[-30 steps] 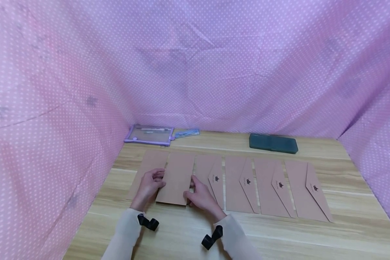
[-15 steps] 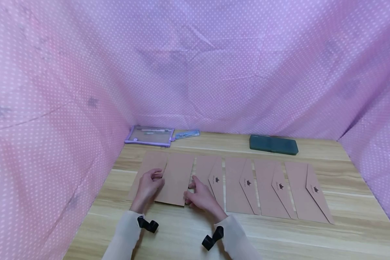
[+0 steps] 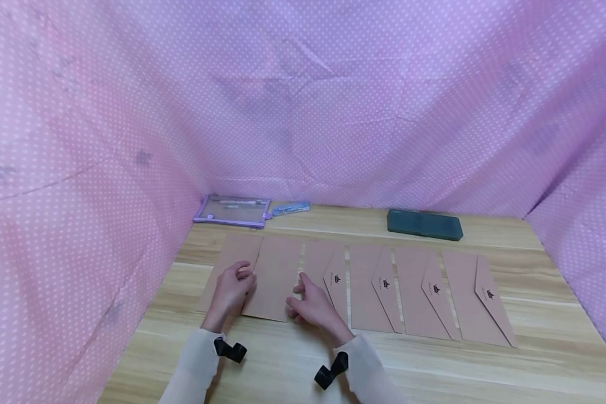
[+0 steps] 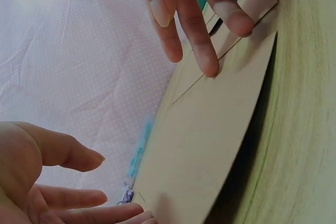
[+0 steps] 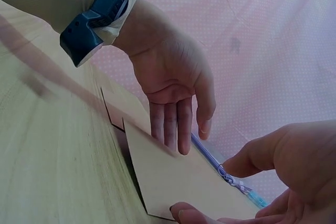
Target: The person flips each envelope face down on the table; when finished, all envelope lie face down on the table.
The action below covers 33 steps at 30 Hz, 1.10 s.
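Note:
Two brown paper envelopes lie plain side up at the left of the row. In the head view the second envelope [image 3: 272, 278] lies between my hands, its near edge slightly raised in the wrist views. My left hand [image 3: 234, 289] is at its left edge, over the leftmost envelope [image 3: 236, 249], fingers extended in the right wrist view. On the other side, my right hand [image 3: 311, 303] stands just off the right edge, thumb and fingers spread. Neither hand grips the envelope; whether fingertips touch it I cannot tell.
Several more envelopes continue rightward, flaps and black crown prints showing, such as the third envelope [image 3: 323, 269]. Behind are a purple-edged mesh pouch [image 3: 234, 212], a small blue packet [image 3: 290, 208] and a dark green case [image 3: 424, 224]. Pink dotted cloth [image 3: 333, 129] surrounds the wooden table [image 3: 283, 365].
The second envelope has come down onto the table and shifted slightly left, away from my right hand. Both hands have let go of it and stay close to its sides.

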{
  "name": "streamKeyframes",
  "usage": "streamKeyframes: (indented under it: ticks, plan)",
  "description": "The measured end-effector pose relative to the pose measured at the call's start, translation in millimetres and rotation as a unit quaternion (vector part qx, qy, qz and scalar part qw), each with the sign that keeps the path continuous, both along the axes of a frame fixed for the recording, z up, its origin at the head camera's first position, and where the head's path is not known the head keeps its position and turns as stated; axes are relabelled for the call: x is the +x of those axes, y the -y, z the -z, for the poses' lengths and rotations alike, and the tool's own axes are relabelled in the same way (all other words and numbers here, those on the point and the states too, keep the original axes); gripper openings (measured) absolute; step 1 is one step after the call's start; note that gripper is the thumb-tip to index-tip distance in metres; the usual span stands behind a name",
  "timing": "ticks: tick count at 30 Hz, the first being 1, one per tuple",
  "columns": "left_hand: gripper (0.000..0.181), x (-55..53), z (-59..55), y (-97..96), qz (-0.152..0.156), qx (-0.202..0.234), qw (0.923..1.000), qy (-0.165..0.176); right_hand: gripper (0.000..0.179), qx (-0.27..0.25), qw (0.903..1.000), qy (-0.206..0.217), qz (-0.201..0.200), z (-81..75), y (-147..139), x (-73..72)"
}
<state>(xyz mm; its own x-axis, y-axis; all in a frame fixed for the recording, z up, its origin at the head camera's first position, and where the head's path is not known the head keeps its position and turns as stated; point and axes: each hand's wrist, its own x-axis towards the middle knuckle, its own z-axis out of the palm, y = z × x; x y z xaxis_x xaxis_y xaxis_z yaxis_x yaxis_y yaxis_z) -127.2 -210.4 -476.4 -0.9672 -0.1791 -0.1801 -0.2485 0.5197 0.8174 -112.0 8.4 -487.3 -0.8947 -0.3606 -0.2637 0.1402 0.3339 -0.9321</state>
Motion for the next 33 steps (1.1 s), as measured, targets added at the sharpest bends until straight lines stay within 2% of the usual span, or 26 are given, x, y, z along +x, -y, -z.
streamKeyframes:
  ticks: [3, 7, 14, 18, 21, 24, 28, 33]
  plan:
    - [0.049, 0.2, -1.7, -0.1, -0.002, 0.004, 0.9999, 0.010, 0.078, 0.001, 1.0000, 0.002, 0.001, 0.5, -0.4, -0.4]
    - [0.048, 0.5, -3.5, 0.7, -0.004, 0.011, 0.9999, 0.004, 0.079, -0.004, 1.0000, 0.005, 0.001, 0.6, -1.5, -1.3]
    - [0.042, 0.5, -11.2, -0.1, -0.013, 0.042, 0.9970, -0.064, 0.077, -0.020, 0.9996, -0.022, 0.003, -8.3, -14.8, -6.9]
    - [0.040, 0.4, -18.6, -3.4, -0.022, 0.079, 0.9930, -0.086, 0.072, -0.028, 0.9985, -0.044, 0.013, -16.2, -27.9, -12.3]
    - [0.039, -0.2, -24.8, -10.2, -0.022, 0.133, 0.9870, -0.087, 0.070, -0.029, 0.9981, -0.048, 0.026, -21.4, -37.1, -16.5]
    - [0.036, -0.6, -29.8, -19.6, -0.012, 0.197, 0.9766, -0.085, 0.068, -0.010, 0.9969, -0.068, 0.039, -25.0, -45.4, -19.5]
    - [0.034, -3.0, -30.6, -31.5, 0.006, 0.290, 0.9545, -0.069, 0.063, 0.031, 0.9932, -0.100, 0.050, -25.1, -55.7, -22.4]
    - [0.031, -6.8, -23.4, -42.7, 0.029, 0.410, 0.9110, -0.037, 0.063, 0.041, 0.9914, -0.109, 0.059, -20.8, -68.7, -26.2]
